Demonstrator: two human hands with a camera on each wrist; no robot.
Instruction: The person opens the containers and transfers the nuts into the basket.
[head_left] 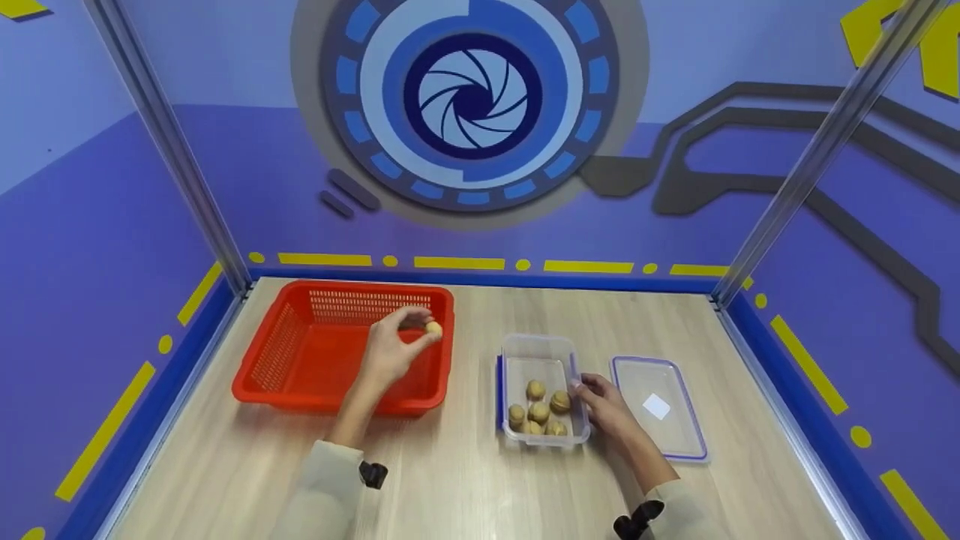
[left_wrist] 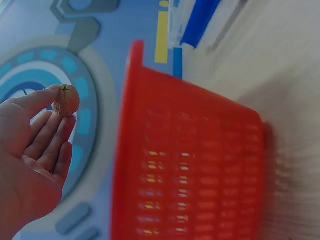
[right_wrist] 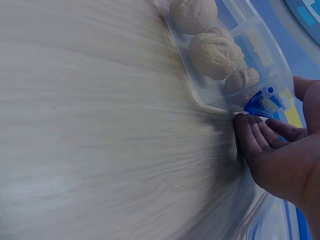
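Note:
A walnut (left_wrist: 66, 100) is pinched between the thumb and fingertips of my left hand (head_left: 391, 346), held over the right part of the red plastic basket (head_left: 300, 409). The bottom of the basket shows bare where my arm does not cover it. My right hand (head_left: 611, 409) holds the right side wall of a clear plastic food container (head_left: 540, 345), thumb at the rim and fingers along the outside by a blue clip (right_wrist: 260, 104). Several walnuts (head_left: 538, 412) lie in the container, mostly in its near half.
To the right of the container lies its clear lid (head_left: 675, 420) with a blue-purple edge and a white square label (head_left: 655, 406). The wooden table (head_left: 465, 480) is bounded by printed panels (head_left: 480, 240) at the back and both sides, with metal posts (head_left: 180, 142) in the corners.

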